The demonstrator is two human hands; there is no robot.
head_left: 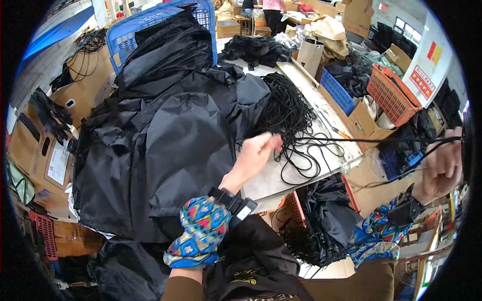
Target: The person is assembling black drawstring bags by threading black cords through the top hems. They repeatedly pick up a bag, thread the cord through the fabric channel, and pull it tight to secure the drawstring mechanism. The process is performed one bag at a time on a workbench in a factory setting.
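Note:
Black fabric pieces [186,135], shaped like bag panels, are stacked thickly across the left of the table. To their right lies a tangled bundle of black cords [288,108], with loose loops trailing over the pale table top. My left hand [256,153] hovers between the fabric and this bundle, fingers drawn together and slightly blurred at the tips; what they pinch, if anything, is hidden. A black cord [371,141] stretches nearly straight from the bundle toward my right hand [441,170]. That hand is raised at the far right, fingers closed on the cord, with a thinner strand hanging beside it.
A blue plastic crate [120,52] leans behind the fabric stack. Cardboard boxes [45,165] stand left. An orange basket [394,95] and a blue basket [336,90] sit beyond the table's right edge [351,159]. More black fabric [326,215] fills a red crate below. People work in the background.

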